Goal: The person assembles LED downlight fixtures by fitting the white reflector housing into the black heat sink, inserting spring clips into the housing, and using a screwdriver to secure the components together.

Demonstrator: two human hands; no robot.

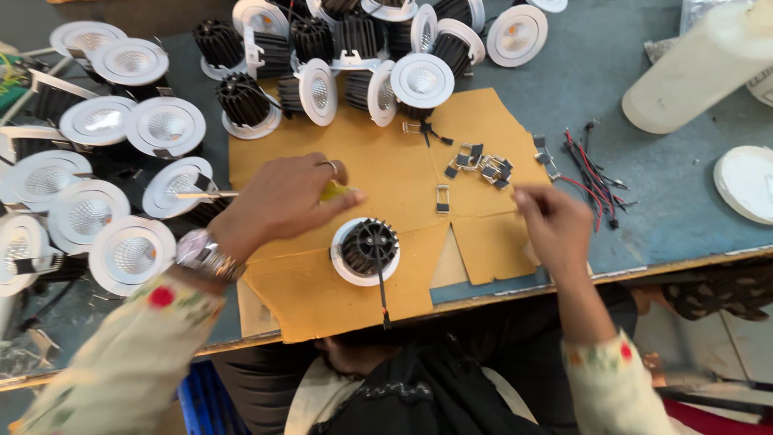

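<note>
A round downlight (pixel 366 250) with a white rim and black finned back lies face down on a brown cardboard sheet (pixel 378 169), a black wire trailing toward me. My left hand (pixel 282 197), with a ring and a metal wristwatch, grips a small tool with a yellow handle (pixel 338 192) just above the light. My right hand (pixel 554 221) hovers right of it, fingers pinched; whether they hold a small clip is unclear. Several small metal spring clips (pixel 483 165) lie scattered on the cardboard between the hands and further back.
Many finished white-rimmed downlights (pixel 129 165) crowd the left side and the back (pixel 419 80) of the grey-blue table. A bundle of red and black wires (pixel 592 173), a white bottle (pixel 696 68) and a white disc (pixel 745 184) lie right. The table edge (pixel 684 262) runs near me.
</note>
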